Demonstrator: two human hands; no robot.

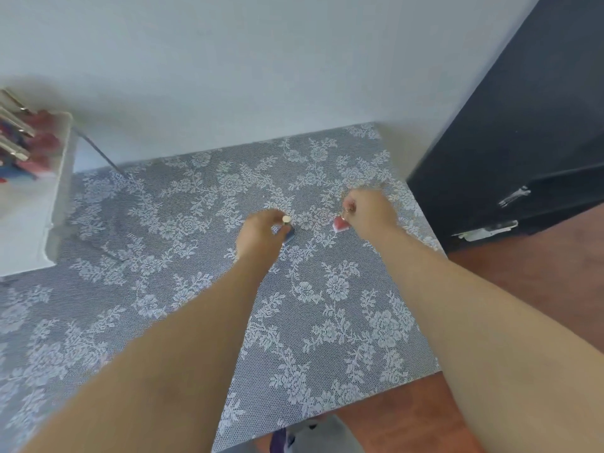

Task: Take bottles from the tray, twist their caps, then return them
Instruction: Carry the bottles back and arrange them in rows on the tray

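Bottles are held out of the white tray (49,204), a small blue glass one (289,233) in the left hand (261,235) and a pink one (340,223) in the right hand (369,212), so twisting and return are judged outstanding.

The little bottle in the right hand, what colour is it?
Pinkish red, the little bottle held by the right hand; the head view shows it, though blurred.

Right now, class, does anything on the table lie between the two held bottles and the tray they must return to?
Nothing visible does. Between the blue bottle in the left hand, the pink bottle in the right hand, and the white tray lies only bare lace tablecloth.
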